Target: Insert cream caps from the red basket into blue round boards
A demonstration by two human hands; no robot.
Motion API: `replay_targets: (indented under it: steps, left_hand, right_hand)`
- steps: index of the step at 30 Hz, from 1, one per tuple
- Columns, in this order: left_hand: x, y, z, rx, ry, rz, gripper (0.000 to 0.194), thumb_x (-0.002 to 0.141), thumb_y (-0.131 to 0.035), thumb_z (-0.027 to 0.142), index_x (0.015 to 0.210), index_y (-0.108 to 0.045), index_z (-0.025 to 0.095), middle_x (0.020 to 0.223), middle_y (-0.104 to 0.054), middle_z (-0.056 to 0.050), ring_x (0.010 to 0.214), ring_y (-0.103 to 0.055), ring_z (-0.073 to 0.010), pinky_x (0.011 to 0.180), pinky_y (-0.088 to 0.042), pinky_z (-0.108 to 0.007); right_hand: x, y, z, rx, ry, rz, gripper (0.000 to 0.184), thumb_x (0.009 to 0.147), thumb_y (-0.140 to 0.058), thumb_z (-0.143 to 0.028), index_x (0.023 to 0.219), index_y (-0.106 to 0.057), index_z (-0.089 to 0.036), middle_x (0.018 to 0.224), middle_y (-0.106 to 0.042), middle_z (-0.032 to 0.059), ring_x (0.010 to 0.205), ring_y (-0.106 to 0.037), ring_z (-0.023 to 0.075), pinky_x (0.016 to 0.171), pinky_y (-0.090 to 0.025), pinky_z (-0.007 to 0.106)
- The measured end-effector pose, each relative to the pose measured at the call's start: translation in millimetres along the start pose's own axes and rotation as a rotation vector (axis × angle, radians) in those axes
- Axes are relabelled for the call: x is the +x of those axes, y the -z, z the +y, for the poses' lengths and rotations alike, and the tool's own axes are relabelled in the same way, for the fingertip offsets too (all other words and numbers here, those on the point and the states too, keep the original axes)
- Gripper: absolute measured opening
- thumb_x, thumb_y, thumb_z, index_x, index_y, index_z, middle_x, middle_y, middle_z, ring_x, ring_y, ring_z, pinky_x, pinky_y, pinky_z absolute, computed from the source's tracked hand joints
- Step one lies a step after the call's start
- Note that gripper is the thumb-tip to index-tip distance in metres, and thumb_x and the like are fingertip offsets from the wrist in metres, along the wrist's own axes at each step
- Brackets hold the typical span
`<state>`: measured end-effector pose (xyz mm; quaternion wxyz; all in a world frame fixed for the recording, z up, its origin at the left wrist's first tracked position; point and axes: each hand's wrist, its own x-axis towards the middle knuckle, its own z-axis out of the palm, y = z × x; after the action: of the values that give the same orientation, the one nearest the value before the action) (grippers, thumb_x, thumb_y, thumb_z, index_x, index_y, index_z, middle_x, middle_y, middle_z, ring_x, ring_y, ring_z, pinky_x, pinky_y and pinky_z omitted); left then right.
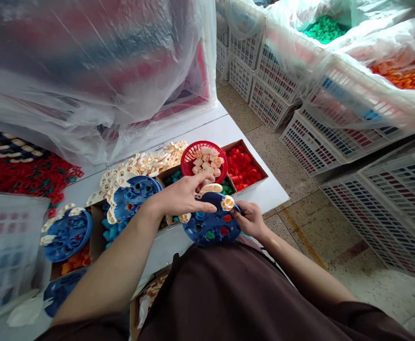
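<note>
My left hand [182,196] reaches over a blue plastic disc with holes [211,229], pinching a curved cream plastic piece [210,188] between thumb and fingers. My right hand [250,219] grips the disc's right edge, close to another cream piece [228,203] fitted on the rim. Small coloured inserts show in the disc's holes. Just beyond my left fingers stands a red mesh basket [193,156] holding cream pieces. Another blue disc [132,199], ringed with cream pieces, lies to the left of my left hand.
A white table [260,189] holds cardboard trays of red [242,168] and blue parts, a loose cream heap [150,163], and a third blue disc [67,234]. Plastic sheeting [86,71] hangs behind it. Stacked white crates [267,104] line the speckled floor [282,137] at right.
</note>
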<state>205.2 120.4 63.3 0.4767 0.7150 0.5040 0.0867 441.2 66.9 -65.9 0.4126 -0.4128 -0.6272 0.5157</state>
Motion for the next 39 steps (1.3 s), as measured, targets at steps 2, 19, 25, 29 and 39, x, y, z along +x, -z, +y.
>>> replay_targets:
  steps: [2,19,25,29,39]
  left_hand:
    - [-21,-16.5,-20,-0.333,0.046,0.07,0.06,0.075,-0.085,0.044,0.127,-0.062,0.024,0.114,-0.072,-0.007,0.103,-0.069,-0.0261,0.081,-0.054,-0.031]
    - [-122,-21.6,-136,-1.139,0.33,1.657,0.019,0.079,-0.07,0.02,0.098,-0.069,0.021,0.094,-0.073,-0.001,0.083,-0.068,-0.0175,0.077,-0.06,-0.036]
    - [-114,-34.1,-136,-1.204,0.402,1.688,0.018,0.087,-0.066,0.015,0.103,-0.069,0.02,0.097,-0.072,-0.004,0.083,-0.069,-0.0166,0.079,-0.063,-0.041]
    - [-110,-36.3,-136,-1.158,0.398,1.723,0.017,0.09,-0.065,0.015,0.106,-0.068,0.02,0.104,-0.073,-0.004,0.091,-0.07,-0.0163,0.081,-0.063,-0.039]
    - [-122,-37.5,-143,-0.937,0.545,1.775,0.024,0.071,-0.076,0.018,0.08,-0.054,0.019,0.078,-0.065,0.002,0.072,-0.064,-0.0122,0.064,-0.053,-0.023]
  right_hand:
    - [-6,4,3,0.011,-0.02,0.055,0.055,0.098,-0.054,-0.068,0.079,-0.061,-0.017,0.062,-0.054,-0.0058,0.051,-0.049,0.0089,0.05,-0.04,0.023]
    - [19,-17,16,-0.018,-0.135,0.025,0.055,0.097,-0.055,-0.068,0.084,-0.067,-0.016,0.051,-0.047,-0.0085,0.043,-0.043,0.0085,0.047,-0.037,0.023]
    - [-23,-16,42,-0.127,-0.188,-0.059,0.054,0.101,-0.052,-0.065,0.083,-0.064,-0.016,0.057,-0.047,-0.0084,0.046,-0.045,0.0082,0.049,-0.04,0.023]
    - [-39,-16,46,-0.17,-0.198,-0.097,0.053,0.102,-0.051,-0.064,0.083,-0.063,-0.016,0.057,-0.047,-0.008,0.049,-0.048,0.009,0.05,-0.042,0.023]
    - [-35,-3,61,-0.219,-0.208,-0.048,0.055,0.102,-0.048,-0.066,0.082,-0.062,-0.017,0.058,-0.045,-0.0079,0.05,-0.046,0.0095,0.052,-0.042,0.024]
